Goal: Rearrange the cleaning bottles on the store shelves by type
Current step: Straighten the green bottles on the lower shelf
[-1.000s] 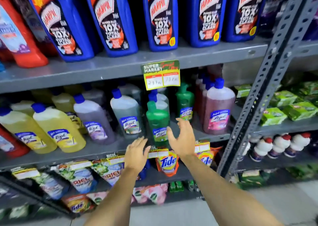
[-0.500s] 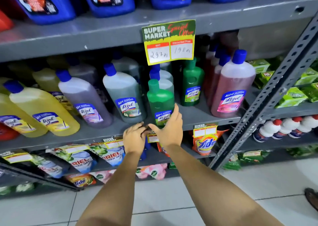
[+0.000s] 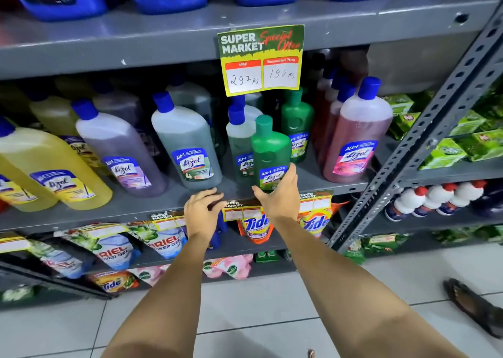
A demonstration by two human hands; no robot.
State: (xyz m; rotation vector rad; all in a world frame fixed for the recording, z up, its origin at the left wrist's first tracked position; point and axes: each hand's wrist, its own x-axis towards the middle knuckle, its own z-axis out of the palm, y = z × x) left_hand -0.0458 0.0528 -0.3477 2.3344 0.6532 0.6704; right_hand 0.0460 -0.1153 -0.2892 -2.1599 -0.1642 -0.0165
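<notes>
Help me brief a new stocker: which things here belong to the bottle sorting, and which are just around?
Job: small green bottle in right hand; left hand; yellow bottle; pink bottle.
Around: price sign; Tide pouches; green packets.

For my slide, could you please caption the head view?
Right hand grips a small opaque green bottle at the grey metal shelf; left hand empty.

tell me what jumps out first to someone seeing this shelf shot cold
The yellow and green special offer tag hanging from the upper shelf edge grabs the eye first, dead centre. Just below it, the right hand grips a small green bottle at the front of the middle shelf, while the left hand hovers empty beside it. Big yellow bottles on the left stand out too.
</notes>
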